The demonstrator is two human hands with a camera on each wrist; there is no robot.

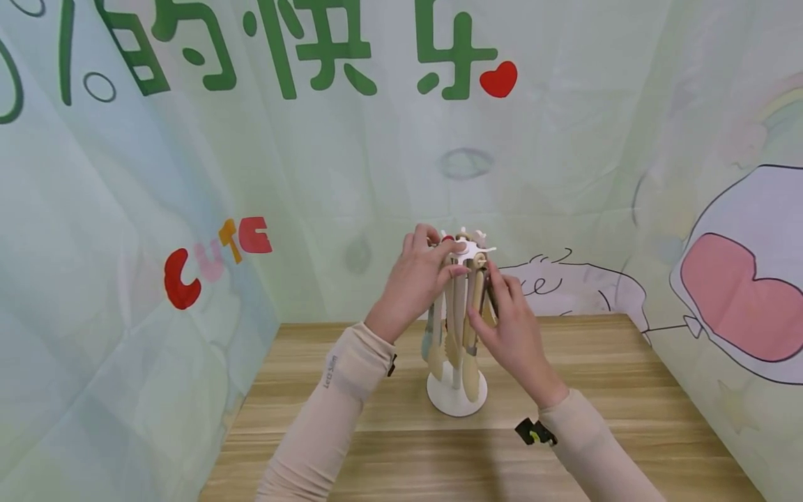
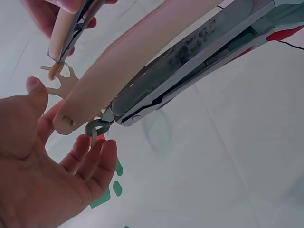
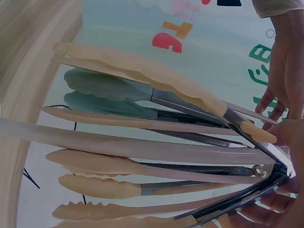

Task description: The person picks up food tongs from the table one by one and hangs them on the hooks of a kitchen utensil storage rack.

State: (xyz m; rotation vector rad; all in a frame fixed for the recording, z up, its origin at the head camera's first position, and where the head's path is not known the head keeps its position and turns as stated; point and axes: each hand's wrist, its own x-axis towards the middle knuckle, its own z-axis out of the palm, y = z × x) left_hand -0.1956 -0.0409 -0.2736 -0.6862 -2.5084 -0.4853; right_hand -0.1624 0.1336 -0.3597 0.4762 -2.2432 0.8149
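Observation:
A white stand (image 1: pixel 456 401) with a round base carries a rack of hooks (image 1: pixel 465 249) on its post. Several kitchen tongs with beige or grey-green tips hang around it. My left hand (image 1: pixel 419 268) grips the rack, thumb in front and fingers over the far side. In the left wrist view, its fingertips lie beside a dark hanging ring (image 2: pixel 98 127). My right hand (image 1: pixel 516 333) holds a pair of tongs (image 1: pixel 479 296) near the upper end. Their beige ring (image 2: pixel 56 71) is at a hook. Wavy beige tips (image 3: pixel 142 71) spread wide in the right wrist view.
The stand is on a wood-grain table (image 1: pixel 351 446). Printed cloth (image 1: pixel 376 174) hangs behind the table and on both sides. A black clip (image 1: pixel 536 432) is strapped at the right wrist.

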